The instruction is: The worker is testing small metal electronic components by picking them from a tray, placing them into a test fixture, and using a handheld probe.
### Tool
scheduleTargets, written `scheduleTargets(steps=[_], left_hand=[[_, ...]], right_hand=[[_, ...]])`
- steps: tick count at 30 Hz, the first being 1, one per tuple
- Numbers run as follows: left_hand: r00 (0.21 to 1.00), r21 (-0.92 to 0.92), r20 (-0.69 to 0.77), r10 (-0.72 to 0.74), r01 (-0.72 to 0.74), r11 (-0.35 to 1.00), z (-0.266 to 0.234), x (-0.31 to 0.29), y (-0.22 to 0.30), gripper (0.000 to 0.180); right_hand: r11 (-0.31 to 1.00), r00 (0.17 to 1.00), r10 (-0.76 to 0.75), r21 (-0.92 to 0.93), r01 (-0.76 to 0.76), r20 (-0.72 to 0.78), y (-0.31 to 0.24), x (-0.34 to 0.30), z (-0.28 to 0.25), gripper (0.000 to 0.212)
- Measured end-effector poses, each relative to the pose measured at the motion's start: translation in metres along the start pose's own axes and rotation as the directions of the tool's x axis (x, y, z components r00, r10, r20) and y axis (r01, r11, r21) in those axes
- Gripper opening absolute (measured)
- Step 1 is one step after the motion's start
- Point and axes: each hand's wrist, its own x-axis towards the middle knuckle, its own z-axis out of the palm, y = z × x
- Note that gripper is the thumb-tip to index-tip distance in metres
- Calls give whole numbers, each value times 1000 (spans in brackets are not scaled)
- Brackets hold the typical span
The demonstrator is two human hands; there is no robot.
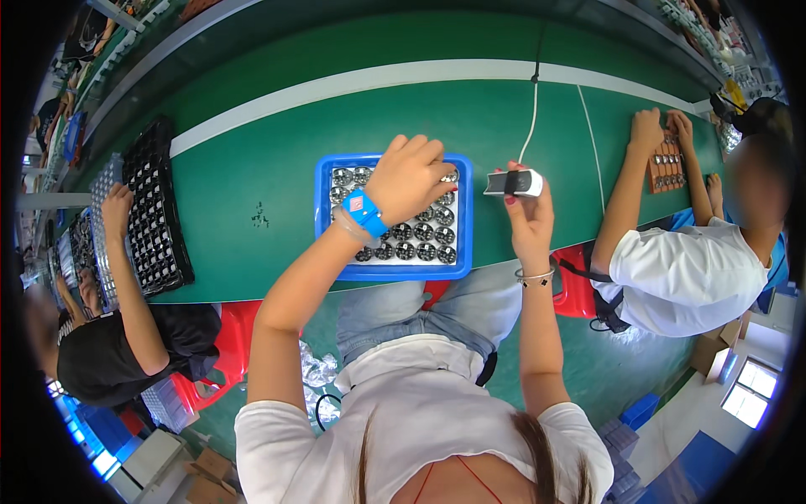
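Green bench: left hand curled, fingers down in blue tray of round parts; right hand grips small white-black device.

White short-sleeved tee, light blue jeans. Left wrist has a blue wristband with a small red patch, right wrist a thin silver bangle. Dark red nail polish too.

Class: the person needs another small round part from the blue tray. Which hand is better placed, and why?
Probably the left hand: it is over the blue tray, fingers at the round parts. The right hand holds a small white device beside the tray.
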Motion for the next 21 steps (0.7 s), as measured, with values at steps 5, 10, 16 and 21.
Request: scheduleTargets(steps=[5,10,16,21], left_hand=[[1000,-19,22,19,-18,1000,-4,-13,8,13],[998,-26,4,59,-59,998,-4,-14,14,12],[998,-62,-51,27,-30,998,-11,-12,20,12],[998,50,21,53,-54,997,-1,-12,12,11]], right_hand=[[950,991,-3,-309,45,136,-11,-4,6,37],[919,988,-7,-389,68,156,-23,-3,17,37],[926,986,-31,-367,91,167,-16,-5,19,36],[994,991,55,98,-43,-124,-3,-18,13,43]])
